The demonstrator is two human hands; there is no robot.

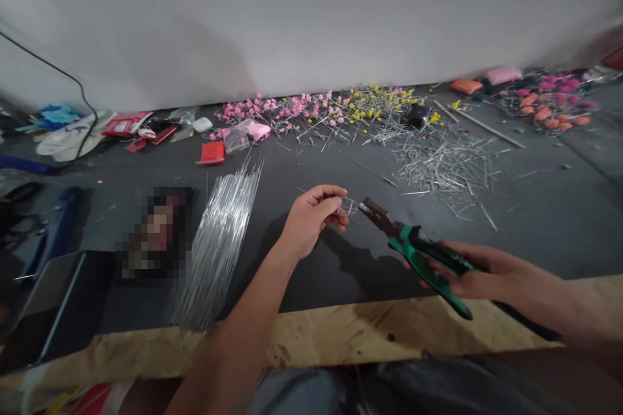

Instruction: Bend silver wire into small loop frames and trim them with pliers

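My left hand is closed, pinching a small piece of bent wire between thumb and fingers over the middle of the dark tabletop. The wire forms a loop or cage shape at its right end. In my right hand is a pair of pliers with green and black handles, its dark jaws pointing up and left. The jaw tips are close to the bent wire; whether they touch it I cannot tell. A bundle of straight silver wires lies left of my left arm.
Pink flower-like pieces on wires and yellow ones line the wall. A heap of loose wire pieces lies at the right. Orange and magenta pieces sit farther right. A red packet and a dark box are at left.
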